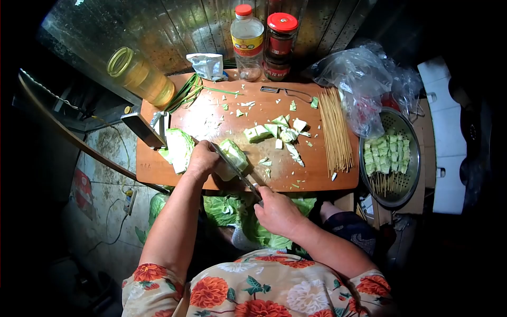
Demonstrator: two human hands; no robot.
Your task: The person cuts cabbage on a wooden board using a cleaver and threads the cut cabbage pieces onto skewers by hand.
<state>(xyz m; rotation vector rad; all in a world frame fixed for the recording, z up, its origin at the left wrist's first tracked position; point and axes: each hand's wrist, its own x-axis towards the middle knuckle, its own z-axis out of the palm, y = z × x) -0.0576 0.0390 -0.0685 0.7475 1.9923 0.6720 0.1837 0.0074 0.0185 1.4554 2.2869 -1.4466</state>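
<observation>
A long knife (236,168) lies slantwise across a block of cut cabbage (233,152), with cabbage on both sides of the blade. My right hand (278,212) is closed round its handle near the board's front edge. At the far end of the blade, my left hand (203,159) is curled down on the knife, close against the cabbage; its fingertips are partly hidden. Left of that hand sits a larger cabbage piece (179,148). Cut cabbage chunks (274,131) lie loose to the right of the blade on the wooden board (311,182).
Bamboo skewers (336,132) line the board's right side. Beyond them is a metal colander (416,185) with skewered cabbage (388,154). A jar of yellow liquid (142,79), a bottle (247,47), a red-lidded jar (281,37) and a peeler (288,92) are at the back. A phone (142,130) stands left.
</observation>
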